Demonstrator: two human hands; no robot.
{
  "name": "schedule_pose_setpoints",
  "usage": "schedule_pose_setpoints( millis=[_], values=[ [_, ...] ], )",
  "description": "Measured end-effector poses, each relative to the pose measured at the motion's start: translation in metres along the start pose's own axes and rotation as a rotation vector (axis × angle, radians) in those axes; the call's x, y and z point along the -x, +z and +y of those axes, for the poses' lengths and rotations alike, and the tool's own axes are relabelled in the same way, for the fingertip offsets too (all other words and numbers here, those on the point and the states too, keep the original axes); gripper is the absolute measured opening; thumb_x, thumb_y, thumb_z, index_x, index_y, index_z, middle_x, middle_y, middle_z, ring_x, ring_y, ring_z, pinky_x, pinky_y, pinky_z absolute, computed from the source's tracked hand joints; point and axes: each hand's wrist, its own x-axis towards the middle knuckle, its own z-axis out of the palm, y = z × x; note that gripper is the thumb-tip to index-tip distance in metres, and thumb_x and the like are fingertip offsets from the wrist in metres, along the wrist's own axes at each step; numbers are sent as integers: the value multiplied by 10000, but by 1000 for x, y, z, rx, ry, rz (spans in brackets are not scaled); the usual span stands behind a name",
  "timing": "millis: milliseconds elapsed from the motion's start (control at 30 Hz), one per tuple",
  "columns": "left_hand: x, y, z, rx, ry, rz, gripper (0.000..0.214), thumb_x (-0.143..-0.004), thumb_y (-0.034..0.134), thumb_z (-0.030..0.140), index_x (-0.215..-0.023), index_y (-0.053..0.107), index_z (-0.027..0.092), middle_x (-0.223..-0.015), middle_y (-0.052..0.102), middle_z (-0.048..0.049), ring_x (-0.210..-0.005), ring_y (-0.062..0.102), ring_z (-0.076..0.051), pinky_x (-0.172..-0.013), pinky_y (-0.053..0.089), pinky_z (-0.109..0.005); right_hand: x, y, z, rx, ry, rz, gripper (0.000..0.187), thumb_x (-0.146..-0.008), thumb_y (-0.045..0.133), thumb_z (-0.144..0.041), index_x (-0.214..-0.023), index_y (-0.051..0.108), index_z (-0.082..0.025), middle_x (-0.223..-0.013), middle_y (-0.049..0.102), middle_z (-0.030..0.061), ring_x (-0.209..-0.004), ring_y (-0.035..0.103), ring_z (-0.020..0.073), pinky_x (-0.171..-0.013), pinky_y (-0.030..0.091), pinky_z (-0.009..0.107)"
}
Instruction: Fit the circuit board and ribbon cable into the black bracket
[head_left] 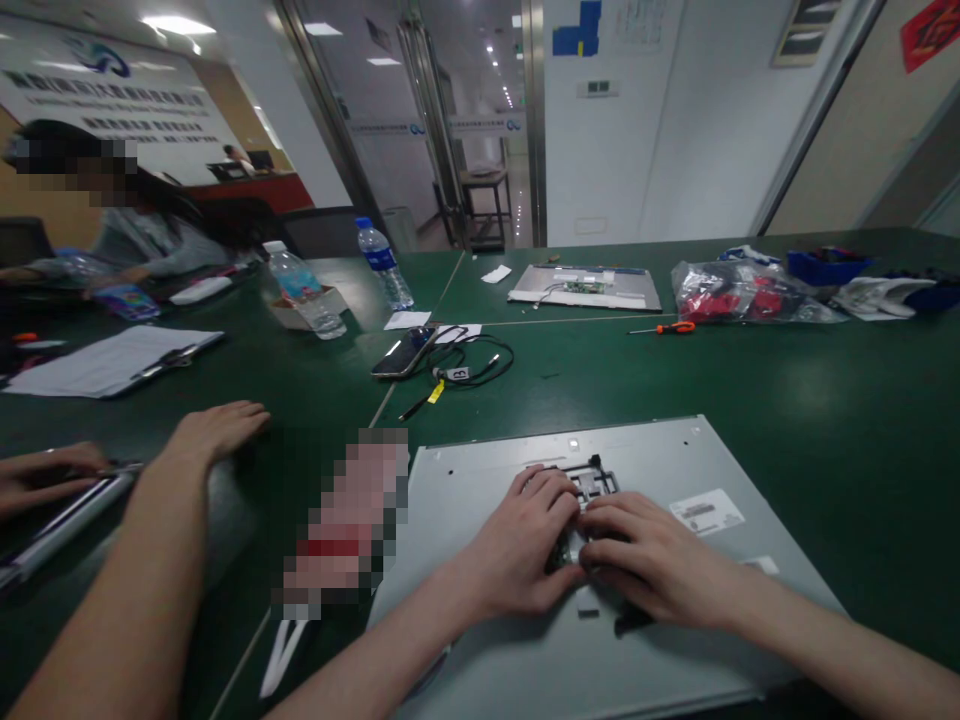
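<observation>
A large flat grey metal panel [495, 670], like the back of a display, lies on the table in front of me. At its middle sits a black open-framed bracket [598, 482], and part of a small green circuit board [559, 556] shows under my fingers. My left hand [529, 540] curls over the board from the left. From the right, my right hand [652, 550] bends its fingers onto the same spot, its fingertips close to the left thumb. Both hands' fingertips are partly hidden. Below the right hand is a dark piece [634, 622], and a white label [706, 511] is stuck on the panel.
Another person's arm [161, 560] reaches in at left, near a second hand [56, 475] by a long metal bar. A phone [405, 352], black cable [487, 375], bottles [384, 262], an orange screwdriver [671, 328] and another panel [540, 285] lie farther back. A person sits far left.
</observation>
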Motion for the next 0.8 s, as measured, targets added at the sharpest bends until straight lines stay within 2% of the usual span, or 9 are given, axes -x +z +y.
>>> schedule_pose_setpoints(
  millis=[167,333,533,800],
  values=[
    [-1,0,1,-16,-12,1,425,-784,721,332,-1155,555,208,-1228,586,-94,-1199,508,-313,-1173,325,-528,-3,-4,-1,-7,-15,12,166,-974,602,-162,-1103,692,-217,-1273,627,100,-1259,536,255,-1051,456,431],
    [-1,1,1,-16,-8,18,359,-828,679,349,-1130,550,203,-1190,588,-95,-1180,510,-303,-1176,322,-532,-5,-9,-1,-14,-15,-20,179,-961,620,-153,-1100,709,-222,-1313,617,106,-1277,526,253,-1059,452,432],
    [1,0,0,-30,-17,-3,483,-755,755,343,-1166,539,211,-1231,575,-95,-1214,496,-318,-1199,297,-546,-4,-10,-2,0,-12,-54,167,-984,619,-196,-1107,725,-234,-1344,609,103,-1302,509,253,-1075,444,438],
    [1,-2,-1,-44,-23,-42,599,-726,808,523,-1164,551,205,-1298,559,-119,-1296,466,-348,-1233,233,-566,-3,-11,-3,-7,-9,-99,180,-1013,594,-258,-1113,743,-242,-1351,605,100,-1291,513,256,-1073,445,434]
  ],
)
